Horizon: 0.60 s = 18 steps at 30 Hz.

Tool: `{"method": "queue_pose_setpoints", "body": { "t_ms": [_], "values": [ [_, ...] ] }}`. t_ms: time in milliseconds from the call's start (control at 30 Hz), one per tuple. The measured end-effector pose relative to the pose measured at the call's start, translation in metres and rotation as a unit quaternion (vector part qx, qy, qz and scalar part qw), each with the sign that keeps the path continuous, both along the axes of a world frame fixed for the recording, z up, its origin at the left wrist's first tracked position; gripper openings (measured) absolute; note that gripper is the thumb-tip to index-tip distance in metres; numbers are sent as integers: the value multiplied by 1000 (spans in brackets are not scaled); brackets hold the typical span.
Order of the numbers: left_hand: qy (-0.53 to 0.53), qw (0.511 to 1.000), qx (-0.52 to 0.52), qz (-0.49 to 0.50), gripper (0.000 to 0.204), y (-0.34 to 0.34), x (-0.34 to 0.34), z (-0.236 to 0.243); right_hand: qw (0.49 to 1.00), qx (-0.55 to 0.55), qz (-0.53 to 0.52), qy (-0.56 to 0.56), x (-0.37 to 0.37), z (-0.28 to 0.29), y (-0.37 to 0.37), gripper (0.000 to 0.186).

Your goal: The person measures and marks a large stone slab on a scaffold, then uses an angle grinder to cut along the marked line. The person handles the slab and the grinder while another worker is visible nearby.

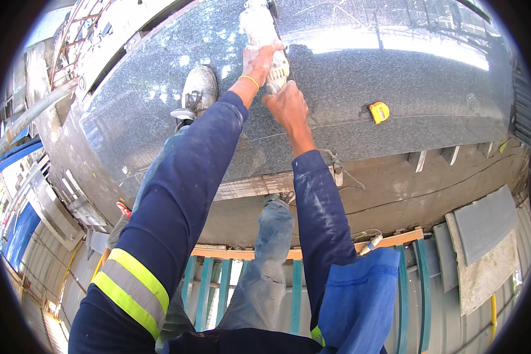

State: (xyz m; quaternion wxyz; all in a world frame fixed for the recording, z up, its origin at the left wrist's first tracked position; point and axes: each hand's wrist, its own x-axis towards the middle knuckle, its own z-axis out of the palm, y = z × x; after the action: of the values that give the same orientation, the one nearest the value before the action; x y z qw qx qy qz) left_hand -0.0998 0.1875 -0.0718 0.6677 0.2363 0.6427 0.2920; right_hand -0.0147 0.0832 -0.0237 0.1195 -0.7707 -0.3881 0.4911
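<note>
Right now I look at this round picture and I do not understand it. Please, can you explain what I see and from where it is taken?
A camera worn on a person's head looks down; its wide lens bends the edges. Both arms wear blue sleeves. The left hand and the right hand grip a dusty power tool on a big grey stone slab. A yellow tape measure lies on the slab. One dusty shoe also stands on it.

No packages, labels, signs or screens show anywhere in the view, near or far, left or right.
</note>
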Motion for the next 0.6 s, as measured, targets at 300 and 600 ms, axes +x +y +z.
{"method": "queue_pose_setpoints", "body": {
  "t_ms": [300,600],
  "values": [
    [8,1000,-4,-9,23,12,-2,-13,1000,-3,6,-4,-3,-6,13,45],
    [-39,999,-19,13,19,10,-2,-14,1000,-7,9,-14,-5,-14,10,49]
  ]
}}
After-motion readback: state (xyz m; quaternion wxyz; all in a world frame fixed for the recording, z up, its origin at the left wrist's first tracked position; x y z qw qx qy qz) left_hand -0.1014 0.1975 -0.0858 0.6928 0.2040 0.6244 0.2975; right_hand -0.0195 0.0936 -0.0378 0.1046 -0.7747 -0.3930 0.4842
